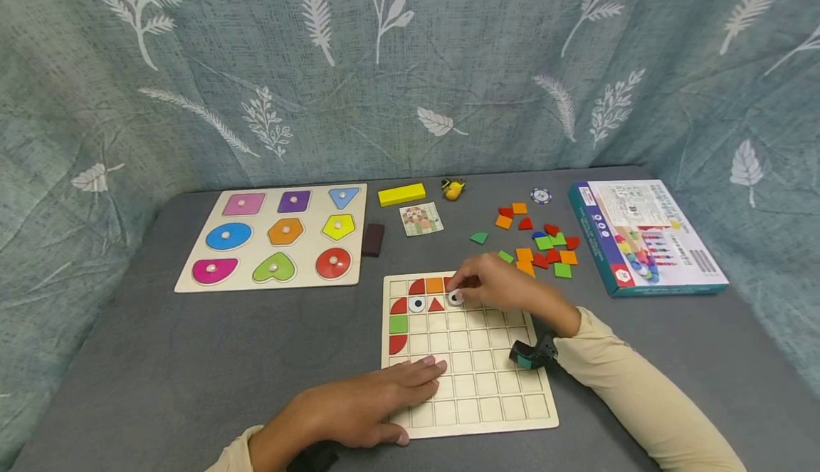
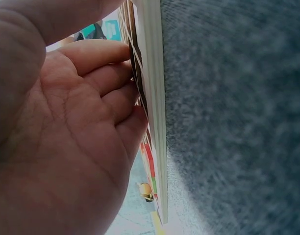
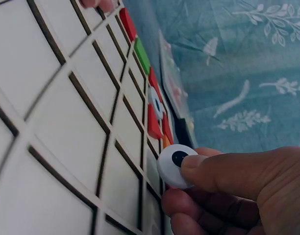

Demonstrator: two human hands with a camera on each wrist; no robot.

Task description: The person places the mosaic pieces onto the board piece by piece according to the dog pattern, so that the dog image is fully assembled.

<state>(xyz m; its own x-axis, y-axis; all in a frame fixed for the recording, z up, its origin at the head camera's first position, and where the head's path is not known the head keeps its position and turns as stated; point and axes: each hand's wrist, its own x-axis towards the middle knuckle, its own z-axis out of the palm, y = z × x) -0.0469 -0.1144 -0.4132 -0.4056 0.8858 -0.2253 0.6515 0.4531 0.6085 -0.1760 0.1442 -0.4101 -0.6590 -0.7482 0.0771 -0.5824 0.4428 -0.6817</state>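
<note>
My right hand pinches a round white eye piece with a black pupil between thumb and fingers, close over the second row of the wooden grid board. Beside it in that row are a red triangle, another eye piece and a red quarter-round piece. An orange square lies in the top row next to a red curved piece. Down the left column sit a green square and a red piece. My left hand rests with extended fingers on the board's lower left.
Loose coloured pieces are scattered behind the board, with a poker chip beyond. A game box lies at right, a shape puzzle at left. A yellow block, pattern card, dark block and small toy lie between.
</note>
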